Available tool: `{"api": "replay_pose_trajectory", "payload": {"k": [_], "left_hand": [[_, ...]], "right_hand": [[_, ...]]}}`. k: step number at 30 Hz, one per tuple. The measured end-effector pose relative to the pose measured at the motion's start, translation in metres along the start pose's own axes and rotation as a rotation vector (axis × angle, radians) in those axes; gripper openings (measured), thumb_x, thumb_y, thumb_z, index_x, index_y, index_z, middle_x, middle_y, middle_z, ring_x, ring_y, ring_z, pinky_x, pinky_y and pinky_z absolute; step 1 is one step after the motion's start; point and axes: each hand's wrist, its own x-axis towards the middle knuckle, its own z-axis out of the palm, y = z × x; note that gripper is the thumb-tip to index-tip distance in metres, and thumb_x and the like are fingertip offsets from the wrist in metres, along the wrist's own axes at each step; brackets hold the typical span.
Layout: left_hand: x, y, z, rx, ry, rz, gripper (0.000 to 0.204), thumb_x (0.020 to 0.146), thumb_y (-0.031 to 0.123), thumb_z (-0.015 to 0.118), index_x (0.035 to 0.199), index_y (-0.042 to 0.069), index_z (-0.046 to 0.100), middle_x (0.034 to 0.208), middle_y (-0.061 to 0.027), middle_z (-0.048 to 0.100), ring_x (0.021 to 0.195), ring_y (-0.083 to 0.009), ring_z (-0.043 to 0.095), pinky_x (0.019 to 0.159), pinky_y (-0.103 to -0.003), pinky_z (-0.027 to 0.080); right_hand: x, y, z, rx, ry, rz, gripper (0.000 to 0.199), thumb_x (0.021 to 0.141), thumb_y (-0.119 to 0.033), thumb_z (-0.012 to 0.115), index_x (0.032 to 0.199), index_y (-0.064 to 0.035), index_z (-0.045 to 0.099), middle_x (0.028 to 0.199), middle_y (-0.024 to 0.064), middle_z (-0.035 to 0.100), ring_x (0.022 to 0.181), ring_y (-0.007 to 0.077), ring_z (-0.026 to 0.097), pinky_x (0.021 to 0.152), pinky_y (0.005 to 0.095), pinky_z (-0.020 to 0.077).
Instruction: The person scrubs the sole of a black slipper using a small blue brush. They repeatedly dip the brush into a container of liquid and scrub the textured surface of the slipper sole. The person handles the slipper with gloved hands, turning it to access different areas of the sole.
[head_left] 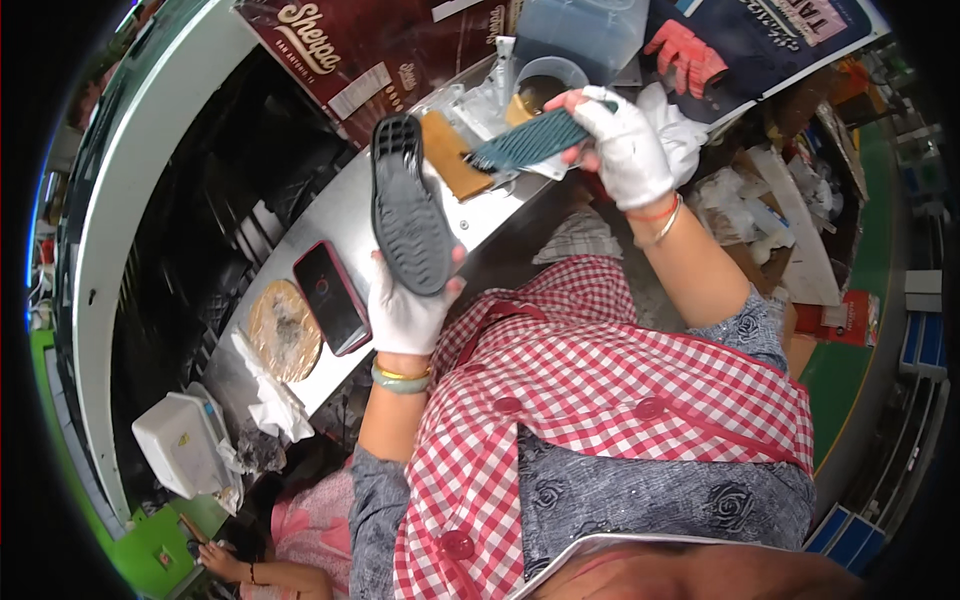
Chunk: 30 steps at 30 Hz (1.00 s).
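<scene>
My left hand (pixel 411 312), in a white fingertip-free glove, grips a black shoe sole (pixel 408 215) by its lower end. The sole stands nearly upright, with its patterned face showing and square hollows at the top end. In my right hand (pixel 622 150), gloved the same way, is a teal ridged brush (pixel 530 141) with a dark, bristly-looking tip. That tip points left over a tan rectangular block (pixel 455 158), apart from the sole. Just behind my right hand sits a clear cup (pixel 552 78) with something yellow and dark inside.
A phone (pixel 332 298) and a plastic-wrapped round disc (pixel 284 330) lie on the narrow metal bench (pixel 325 210). Dark red cardboard (pixel 370 60), a clear bin (pixel 580 35) and a red glove (pixel 685 58) are behind. Another person's hand (pixel 222 560) shows at lower left.
</scene>
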Motion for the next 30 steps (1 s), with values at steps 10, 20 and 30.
{"api": "replay_pose_trajectory", "payload": {"k": [10,20,30], "left_hand": [[-0.002,-0.009,0.042,0.047,-0.107,-0.018,0.068,0.090,0.048,0.054,0.138,0.002,0.035,0.130,-0.0239,0.044,0.113,-0.0404,0.050,0.089,-0.050,0.051],[-0.004,-0.013,0.041,0.212,-0.064,0.052,0.072,0.087,0.047,0.060,0.140,0.007,0.033,0.130,-0.0205,0.044,0.117,-0.0411,0.048,0.092,-0.052,0.049],[-0.012,-0.017,0.043,0.396,-0.050,0.054,0.079,0.085,0.055,0.057,0.141,0.006,0.031,0.136,-0.0160,0.045,0.119,-0.0380,0.050,0.095,-0.047,0.045]], "right_hand": [[-0.044,-0.019,0.080,0.131,-0.213,0.088,0.024,0.096,-0.021,0.052,0.102,-0.0009,0.064,0.075,0.0040,0.066,0.060,0.0072,0.060,0.053,0.0168,0.0425],[-0.048,-0.016,0.082,0.071,-0.170,-0.094,0.017,0.094,-0.012,0.053,0.098,0.0005,0.065,0.075,0.0013,0.059,0.065,0.0068,0.062,0.050,0.0191,0.0491],[-0.032,-0.021,0.080,0.044,-0.077,-0.182,0.018,0.094,-0.013,0.053,0.097,0.0000,0.064,0.075,0.0028,0.064,0.061,0.0051,0.059,0.054,0.0178,0.0469]]}}
